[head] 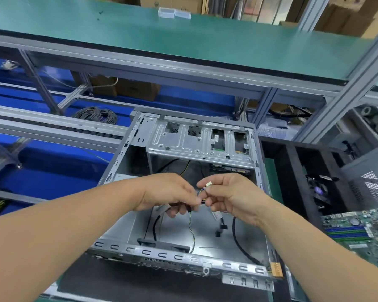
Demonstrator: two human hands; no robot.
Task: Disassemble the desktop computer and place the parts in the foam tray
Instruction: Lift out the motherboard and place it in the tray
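Observation:
The open grey computer case (127, 162) lies on its side in front of me, with its drive cage (196, 140) at the far end. Both hands are held over its middle. My left hand (168, 192) pinches a thin multicoloured wire (191, 227) that trails down to the case floor. My right hand (229, 195) pinches the same wire's small white connector (208, 184) between thumb and forefinger. A green motherboard (358, 227) lies to the right, beside the black foam tray (292, 166), which holds a fan (319, 188).
Loose black cables (240, 243) lie on the case floor. A perforated grey side panel (371, 184) leans at the right. A green shelf (183, 40) on an aluminium frame hangs above the bench. A coil of grey wire (96, 114) lies behind the case.

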